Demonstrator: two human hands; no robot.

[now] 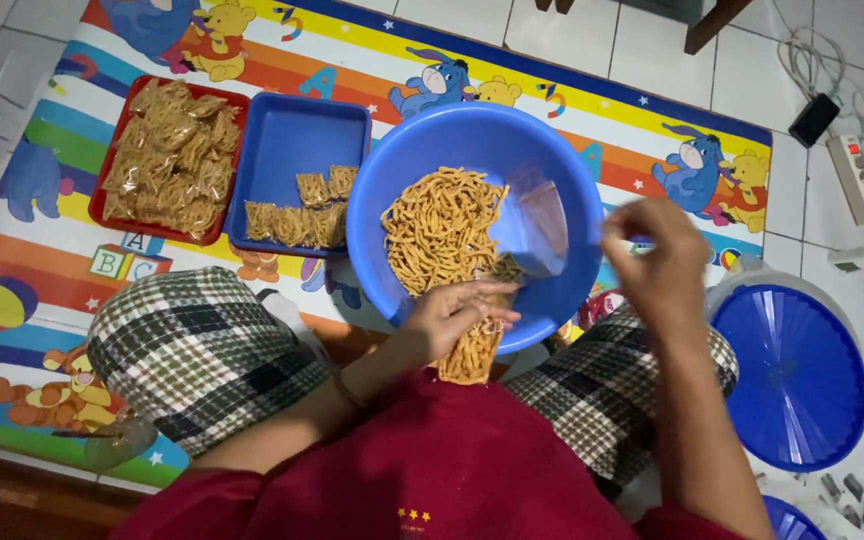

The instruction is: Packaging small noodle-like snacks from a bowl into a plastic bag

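Head view, seated person in checked trousers: left hand (457,315) closes around a clear plastic bag (474,350) partly filled with fried snack sticks, at the near rim of a blue basin (392,180); right hand (657,262), blurred, sits right of the basin with fingers curled, and whether it grips the bag's upper film cannot be told; loose sticks (442,230) pile inside the basin; far left, a blue tray (297,130) holds a few filled packets beside a red tray (112,155) heaped with packets; a blue lid (797,380) lies near right on the tiles.
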